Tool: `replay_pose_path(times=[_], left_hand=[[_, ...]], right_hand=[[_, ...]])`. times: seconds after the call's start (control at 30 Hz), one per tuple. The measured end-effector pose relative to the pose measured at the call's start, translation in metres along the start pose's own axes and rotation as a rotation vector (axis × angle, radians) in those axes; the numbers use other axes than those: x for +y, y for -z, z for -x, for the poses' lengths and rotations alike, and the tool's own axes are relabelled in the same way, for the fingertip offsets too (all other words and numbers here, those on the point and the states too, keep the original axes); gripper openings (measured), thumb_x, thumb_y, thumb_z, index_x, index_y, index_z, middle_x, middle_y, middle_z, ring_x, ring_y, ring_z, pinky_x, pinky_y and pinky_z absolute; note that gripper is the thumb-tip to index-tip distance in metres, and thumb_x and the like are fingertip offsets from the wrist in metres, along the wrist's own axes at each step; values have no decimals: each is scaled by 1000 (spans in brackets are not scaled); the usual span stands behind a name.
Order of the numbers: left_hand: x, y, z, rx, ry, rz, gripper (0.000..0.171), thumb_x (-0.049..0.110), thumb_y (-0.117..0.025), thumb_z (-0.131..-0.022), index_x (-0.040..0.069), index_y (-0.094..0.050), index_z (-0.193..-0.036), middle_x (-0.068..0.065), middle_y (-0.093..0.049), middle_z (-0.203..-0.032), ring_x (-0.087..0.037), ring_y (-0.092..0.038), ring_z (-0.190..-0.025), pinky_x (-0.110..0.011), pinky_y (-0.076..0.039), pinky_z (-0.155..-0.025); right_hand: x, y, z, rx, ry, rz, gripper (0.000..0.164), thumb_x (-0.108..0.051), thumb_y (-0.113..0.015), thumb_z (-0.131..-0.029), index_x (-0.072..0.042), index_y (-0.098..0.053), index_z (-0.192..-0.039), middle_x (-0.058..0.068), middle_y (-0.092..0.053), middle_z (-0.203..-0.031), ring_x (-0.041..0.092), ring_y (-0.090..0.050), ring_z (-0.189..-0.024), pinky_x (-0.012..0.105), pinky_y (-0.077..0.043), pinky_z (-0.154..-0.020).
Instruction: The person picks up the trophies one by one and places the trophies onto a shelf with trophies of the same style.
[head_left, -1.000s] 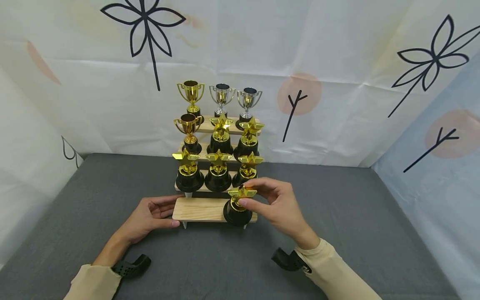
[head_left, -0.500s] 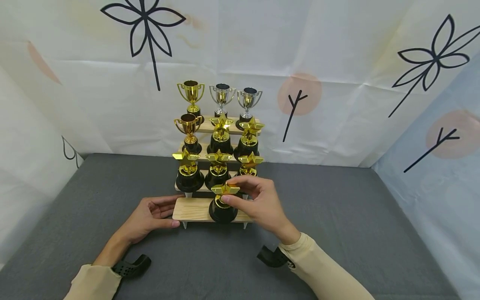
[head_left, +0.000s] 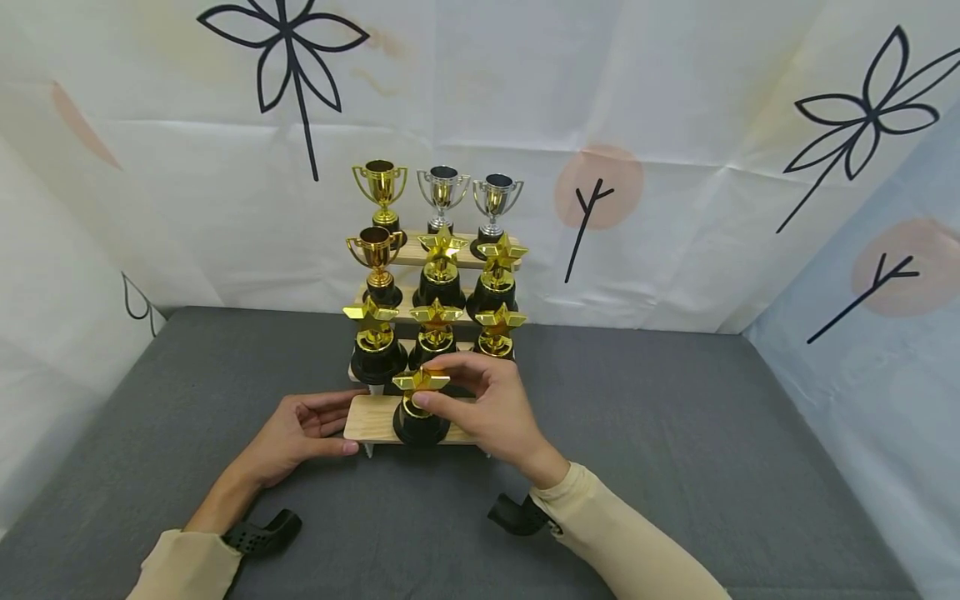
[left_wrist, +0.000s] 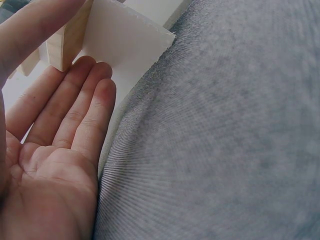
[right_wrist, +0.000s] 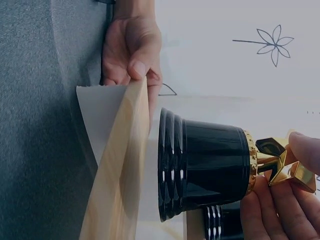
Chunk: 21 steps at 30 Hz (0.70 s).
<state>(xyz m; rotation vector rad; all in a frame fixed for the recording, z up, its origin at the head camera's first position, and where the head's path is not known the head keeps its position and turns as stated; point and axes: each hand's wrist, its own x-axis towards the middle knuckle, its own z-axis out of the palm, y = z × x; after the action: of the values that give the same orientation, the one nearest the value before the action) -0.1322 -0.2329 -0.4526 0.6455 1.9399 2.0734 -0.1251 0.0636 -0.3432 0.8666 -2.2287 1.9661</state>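
Observation:
My right hand [head_left: 483, 404] pinches a star trophy [head_left: 422, 421] with a gold star and black base by its star, thumb in front and fingers behind. In the right wrist view the trophy's base [right_wrist: 205, 160] is slightly apart from the wooden board [right_wrist: 117, 165] of the stand's lowest tier. That tier belongs to a stepped display stand [head_left: 367, 421]. At its left end my left hand [head_left: 307, 429] holds the board, thumb at the front edge and fingers reaching behind. In the left wrist view the fingers [left_wrist: 75, 110] look nearly straight and touch the wood.
On the upper tiers stand several star trophies [head_left: 375, 346], a bronze-coloured cup [head_left: 377, 250], a gold cup [head_left: 381, 187] and two silver cups [head_left: 442, 192]. A grey cloth [head_left: 675, 442] covers the table. Behind hangs a white printed curtain [head_left: 660, 83].
My right hand has moved the star trophy leftward along the lowest tier, from its right end to left of its middle. My left hand keeps its place at the stand.

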Motion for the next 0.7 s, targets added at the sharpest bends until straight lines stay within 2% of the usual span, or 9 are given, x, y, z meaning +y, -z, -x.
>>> replay_pose_path(times=[0.7], left_hand=[[-2,1,1,-30,-27,19,67,-17,-72,-84,-24,-39,-142,-1,-62,-137,-16,-62,-123,-32,-54,-102]], right_hand=[[7,-27,-9,-8,-6,-65,29,1,-80,-85,4,-72,-114,16,-72,-110,19,-71,-103,35,-59,-96]])
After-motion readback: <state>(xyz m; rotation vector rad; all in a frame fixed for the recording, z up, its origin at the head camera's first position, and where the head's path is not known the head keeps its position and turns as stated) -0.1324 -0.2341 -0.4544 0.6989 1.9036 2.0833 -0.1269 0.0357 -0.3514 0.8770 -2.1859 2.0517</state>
